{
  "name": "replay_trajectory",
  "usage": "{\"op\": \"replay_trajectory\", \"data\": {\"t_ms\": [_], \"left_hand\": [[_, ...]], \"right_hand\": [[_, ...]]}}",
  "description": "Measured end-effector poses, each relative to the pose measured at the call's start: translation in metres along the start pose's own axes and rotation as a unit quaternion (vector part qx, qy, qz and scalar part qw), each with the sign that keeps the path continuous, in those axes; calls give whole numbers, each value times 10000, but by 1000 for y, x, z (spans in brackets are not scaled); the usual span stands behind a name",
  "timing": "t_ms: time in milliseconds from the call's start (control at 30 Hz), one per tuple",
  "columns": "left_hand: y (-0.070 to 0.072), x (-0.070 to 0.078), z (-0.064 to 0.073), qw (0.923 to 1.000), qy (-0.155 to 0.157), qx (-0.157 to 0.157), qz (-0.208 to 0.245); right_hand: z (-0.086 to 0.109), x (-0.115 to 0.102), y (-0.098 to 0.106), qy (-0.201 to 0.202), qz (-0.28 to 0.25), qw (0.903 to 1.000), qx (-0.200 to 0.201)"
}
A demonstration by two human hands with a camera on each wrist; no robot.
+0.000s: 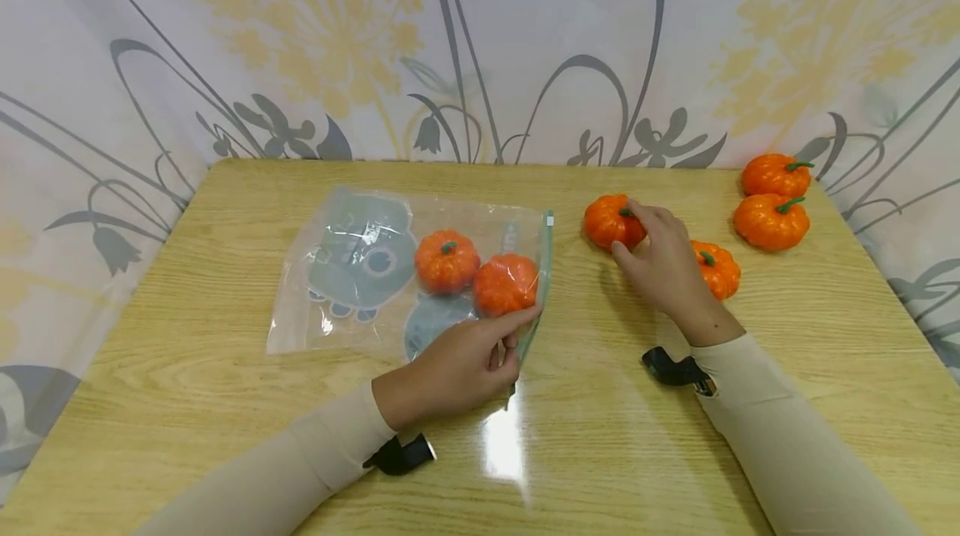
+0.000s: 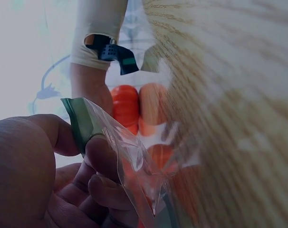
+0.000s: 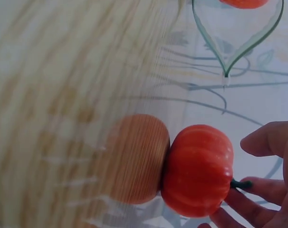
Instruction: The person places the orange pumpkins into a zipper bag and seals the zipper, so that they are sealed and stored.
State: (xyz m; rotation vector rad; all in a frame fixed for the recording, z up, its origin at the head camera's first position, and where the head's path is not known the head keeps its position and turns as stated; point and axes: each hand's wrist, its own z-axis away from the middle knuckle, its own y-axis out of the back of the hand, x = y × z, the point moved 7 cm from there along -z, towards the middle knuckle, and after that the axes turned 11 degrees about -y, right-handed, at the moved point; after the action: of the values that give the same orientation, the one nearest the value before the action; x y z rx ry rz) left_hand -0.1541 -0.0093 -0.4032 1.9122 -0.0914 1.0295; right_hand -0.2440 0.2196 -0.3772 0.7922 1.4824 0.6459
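Observation:
A clear zip bag point(image 1: 382, 202) with a blue cartoon print lies on the table, its green-edged mouth facing right. Inside it are two small orange toy pumpkins, one near the middle point(image 1: 447, 261) and one close to the mouth point(image 1: 506, 284). My left hand point(image 1: 468, 369) pinches the bag's green edge point(image 2: 80, 126) between thumb and fingers. To the right of the mouth, another toy pumpkin point(image 1: 606, 222) with a green stem sits on the table. My right hand point(image 1: 663, 265) reaches over it, fingers at its stem side; in the right wrist view the thumb stands apart from the pumpkin.
One more pumpkin point(image 1: 717, 269) lies partly hidden behind my right hand. Two others, a rear one point(image 1: 776, 176) and a front one point(image 1: 772, 222), sit at the table's back right corner. A flower-patterned curtain point(image 1: 495, 44) hangs behind the glossy wooden table point(image 1: 187, 294).

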Motion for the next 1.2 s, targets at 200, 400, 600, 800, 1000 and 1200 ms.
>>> {"op": "replay_trajectory", "data": {"t_ms": [200,400,600,800,1000,1200], "left_hand": [[-1,-1,1,10000,-32,-3,-47],[-2,-1,1,10000,5,-34,-14],[-1,-1,0,10000,18,-61,5],[-1,-1,0,10000,52,-66,16],[-1,-1,0,10000,47,-70,23],[-1,-1,0,10000,58,-67,-4]], "right_hand": [[0,0,-2,43,-80,9999,-55],[0,0,-6,-19,-116,9993,-344],[1,-1,-9,-132,-107,9979,-622],[2,-1,-12,-108,-30,9974,-708],[2,0,-16,-85,36,9968,-791],[3,2,-19,-179,80,9952,-956]]}}
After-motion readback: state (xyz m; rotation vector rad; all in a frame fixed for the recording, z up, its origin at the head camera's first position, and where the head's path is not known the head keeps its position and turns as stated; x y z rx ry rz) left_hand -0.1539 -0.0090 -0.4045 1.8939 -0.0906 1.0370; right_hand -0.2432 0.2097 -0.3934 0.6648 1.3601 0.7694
